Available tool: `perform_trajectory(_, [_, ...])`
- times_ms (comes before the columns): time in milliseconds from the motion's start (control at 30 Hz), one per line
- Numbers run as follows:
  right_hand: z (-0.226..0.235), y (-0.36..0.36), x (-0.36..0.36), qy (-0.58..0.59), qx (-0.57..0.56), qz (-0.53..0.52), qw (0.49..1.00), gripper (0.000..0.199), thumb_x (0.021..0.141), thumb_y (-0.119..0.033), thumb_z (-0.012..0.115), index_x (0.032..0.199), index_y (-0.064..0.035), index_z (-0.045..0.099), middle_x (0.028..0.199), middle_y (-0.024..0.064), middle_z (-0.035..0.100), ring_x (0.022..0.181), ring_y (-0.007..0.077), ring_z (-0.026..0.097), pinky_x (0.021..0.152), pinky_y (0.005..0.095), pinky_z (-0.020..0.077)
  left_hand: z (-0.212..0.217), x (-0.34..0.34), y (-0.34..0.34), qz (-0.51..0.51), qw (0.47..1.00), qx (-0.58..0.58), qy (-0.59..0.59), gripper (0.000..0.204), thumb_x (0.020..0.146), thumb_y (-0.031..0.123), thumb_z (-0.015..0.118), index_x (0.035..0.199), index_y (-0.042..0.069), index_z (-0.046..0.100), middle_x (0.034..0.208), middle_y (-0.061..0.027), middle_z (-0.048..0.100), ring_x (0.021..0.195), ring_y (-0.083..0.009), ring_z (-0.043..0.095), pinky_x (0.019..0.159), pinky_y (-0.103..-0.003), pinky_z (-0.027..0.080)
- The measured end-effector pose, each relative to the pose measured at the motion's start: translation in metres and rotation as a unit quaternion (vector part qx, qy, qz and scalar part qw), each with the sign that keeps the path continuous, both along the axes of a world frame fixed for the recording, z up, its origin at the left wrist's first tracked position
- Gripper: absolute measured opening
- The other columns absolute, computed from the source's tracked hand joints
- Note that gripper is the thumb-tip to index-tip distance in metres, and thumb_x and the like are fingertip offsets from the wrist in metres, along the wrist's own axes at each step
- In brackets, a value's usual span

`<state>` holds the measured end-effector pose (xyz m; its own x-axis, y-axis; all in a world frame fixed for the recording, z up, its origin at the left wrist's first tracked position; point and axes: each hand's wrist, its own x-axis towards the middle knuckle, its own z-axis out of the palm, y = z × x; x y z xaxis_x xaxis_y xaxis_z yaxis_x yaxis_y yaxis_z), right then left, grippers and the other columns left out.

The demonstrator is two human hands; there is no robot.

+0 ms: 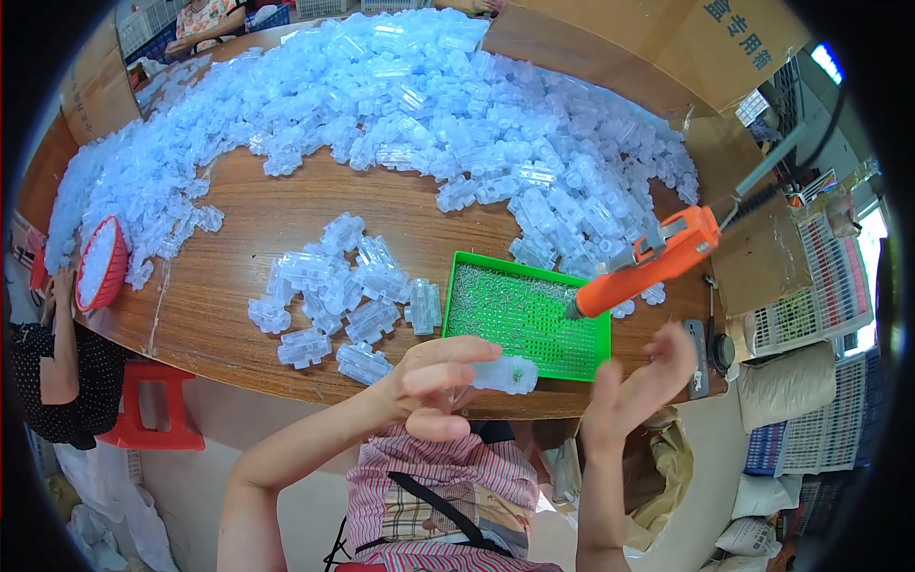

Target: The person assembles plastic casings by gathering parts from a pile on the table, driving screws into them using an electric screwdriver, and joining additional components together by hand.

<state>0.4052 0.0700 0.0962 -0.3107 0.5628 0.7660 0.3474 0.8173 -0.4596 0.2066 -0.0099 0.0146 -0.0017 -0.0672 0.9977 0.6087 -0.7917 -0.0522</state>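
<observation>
My left hand [436, 386] grips a translucent plastic part [507, 375] near the table's front edge, just in front of the green tray. A small greenish spot shows on the part's face. My right hand [637, 389] is open and raised to the right of the tray, its fingers apart and nothing in them. Above and between the hands hangs an orange electric screwdriver [653, 262], tilted with its tip over the tray's right side. In the green perforated tray [572, 362] lie many small metal screws [491, 300], mostly toward the left.
Loose clear plastic parts [329, 286] lie left of the tray. A large heap of them [381, 95] spreads across the back of the wooden table [219, 315]. Cardboard [658, 48] walls the far right. At left, another person's arm [63, 343] reaches to a red basket [116, 253] near a red stool [157, 405].
</observation>
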Motion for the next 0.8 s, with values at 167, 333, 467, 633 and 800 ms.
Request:
perform_trajectory(167, [0.003, -0.039, -0.028, -0.119, -0.177, 0.272, 0.938, 0.055, 0.079, -0.029, 0.075, 0.122, -0.0013, 0.055, 0.114, 0.0175, 0.057, 0.103, 0.0318, 0.056, 0.087, 0.0388, 0.0470, 0.006, -0.009, -0.014, -0.025, 0.998, -0.042, 0.029, 0.080, 0.070, 0.000, 0.077, 0.131, 0.027, 0.033, 0.121, -0.0165, 0.038, 0.094, -0.0379, 0.063, 0.069, -0.041, 0.060])
perform_trajectory(333, [-0.006, -0.030, -0.025, -0.053, -0.170, 0.270, 0.946, 0.044, 0.080, -0.017, 0.074, 0.117, -0.0011, 0.057, 0.110, 0.0169, 0.059, 0.099, 0.0310, 0.060, 0.083, 0.0367, 0.0494, 0.054, -0.010, -0.049, 0.008, 0.931, -0.362, -0.039, 0.076, 0.070, 0.022, 0.083, 0.132, 0.014, 0.040, 0.133, -0.0217, 0.044, 0.113, -0.0386, 0.056, 0.091, -0.042, 0.049])
perform_trajectory(467, [-0.006, -0.030, -0.026, -0.053, -0.140, 0.287, 0.946, 0.042, 0.079, -0.017, 0.075, 0.115, -0.0010, 0.058, 0.108, 0.0162, 0.060, 0.098, 0.0304, 0.060, 0.082, 0.0366, 0.0497, 0.062, -0.011, -0.061, 0.010, 0.890, -0.450, -0.077, 0.054, 0.073, 0.018, 0.079, 0.119, 0.002, 0.056, 0.116, -0.0164, 0.061, 0.106, -0.0303, 0.061, 0.087, -0.037, 0.051])
perform_trajectory(633, [-0.004, -0.034, -0.025, -0.065, -0.172, 0.296, 0.937, 0.042, 0.079, -0.016, 0.075, 0.115, -0.0016, 0.058, 0.106, 0.0158, 0.060, 0.096, 0.0296, 0.060, 0.079, 0.0359, 0.0500, 0.062, -0.010, -0.066, -0.021, 0.880, -0.463, -0.106, 0.040, 0.075, 0.009, 0.076, 0.111, 0.001, 0.061, 0.106, -0.0125, 0.065, 0.095, -0.0294, 0.064, 0.079, -0.034, 0.053])
perform_trajectory(800, [0.003, -0.031, -0.031, -0.107, -0.282, 0.325, 0.896, 0.043, 0.082, -0.019, 0.072, 0.118, -0.0007, 0.057, 0.106, 0.0145, 0.060, 0.092, 0.0258, 0.059, 0.080, 0.0332, 0.0477, 0.071, -0.021, -0.076, 0.006, 0.846, -0.521, -0.110, 0.037, 0.077, 0.017, 0.077, 0.107, 0.000, 0.062, 0.102, -0.0132, 0.066, 0.092, -0.0265, 0.065, 0.079, -0.033, 0.051])
